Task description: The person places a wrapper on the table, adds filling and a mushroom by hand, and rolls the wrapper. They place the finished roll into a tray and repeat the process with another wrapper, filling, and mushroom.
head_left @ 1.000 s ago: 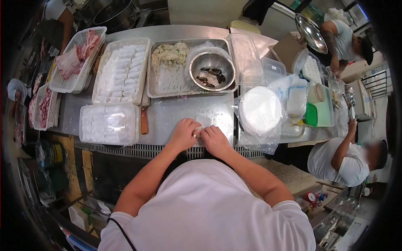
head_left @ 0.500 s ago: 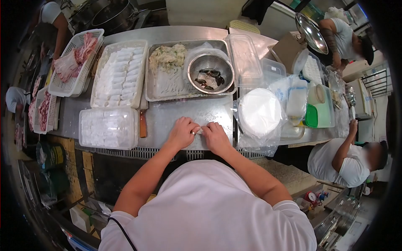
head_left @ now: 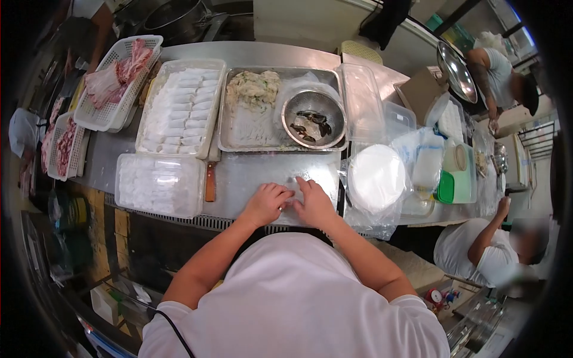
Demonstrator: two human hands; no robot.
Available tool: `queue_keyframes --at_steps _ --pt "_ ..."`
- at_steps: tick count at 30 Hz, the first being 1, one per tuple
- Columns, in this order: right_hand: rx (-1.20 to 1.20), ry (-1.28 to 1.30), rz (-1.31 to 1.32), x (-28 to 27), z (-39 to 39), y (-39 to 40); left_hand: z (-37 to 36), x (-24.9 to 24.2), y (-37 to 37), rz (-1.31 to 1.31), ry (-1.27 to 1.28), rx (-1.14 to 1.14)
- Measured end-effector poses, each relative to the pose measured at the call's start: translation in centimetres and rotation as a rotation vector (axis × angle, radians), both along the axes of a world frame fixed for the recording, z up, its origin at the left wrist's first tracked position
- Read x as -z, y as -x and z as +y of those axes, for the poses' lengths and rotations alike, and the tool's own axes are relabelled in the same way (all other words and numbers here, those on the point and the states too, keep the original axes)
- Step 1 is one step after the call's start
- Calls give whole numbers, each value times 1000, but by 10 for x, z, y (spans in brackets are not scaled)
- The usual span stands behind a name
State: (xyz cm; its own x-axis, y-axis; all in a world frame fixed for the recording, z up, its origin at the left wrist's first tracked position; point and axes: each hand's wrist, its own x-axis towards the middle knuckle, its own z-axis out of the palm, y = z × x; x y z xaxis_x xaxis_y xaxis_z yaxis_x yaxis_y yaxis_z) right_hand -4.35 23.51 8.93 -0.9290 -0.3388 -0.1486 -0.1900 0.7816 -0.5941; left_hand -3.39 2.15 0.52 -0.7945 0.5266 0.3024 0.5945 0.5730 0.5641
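Fingers [head_left: 307, 187] of two hands [head_left: 262, 204] [head_left: 317, 206], grip unclear, near one knife [head_left: 210, 182], one steel bowl [head_left: 335, 119].

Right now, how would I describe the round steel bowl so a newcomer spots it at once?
Start at the steel worktop and find the wide metal tray near its far edge. A pale, green-flecked mound lies toward the tray's far left corner; the round steel bowl sits in its right half. Unlike that mound, the bowl is shiny and holds dark pieces.

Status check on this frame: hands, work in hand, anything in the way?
Left hand and right hand close together over steel table. Small whitish piece between them, partly hidden. Wooden-handled knife to the left, touching neither.
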Motion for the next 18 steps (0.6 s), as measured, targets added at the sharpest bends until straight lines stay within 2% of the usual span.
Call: queue_keyframes --at_steps 1,4,7,9,11,13,18 --pt "48 60 -99 -11 -7 12 -2 2 -4 -5 28 -5" --pt "10 8 -251 -37 -40 73 -4 -1 -15 -11 16 -34" --pt "-118 -151 113 9 -70 120 -4 -1 -22 -28 -18 -54" --pt "-178 -216 -301 -9 -99 147 -6 2 -26 -42 -23 -61" --pt "-234 -230 -512 -13 -125 154 -9 5 -28 -51 -20 -63" --pt "-293 -186 -524 -6 -149 153 -10 9 -29 -59 -20 -59" --pt "-132 159 -674 -3 -190 140 -13 10 -28 -97 -37 -30"
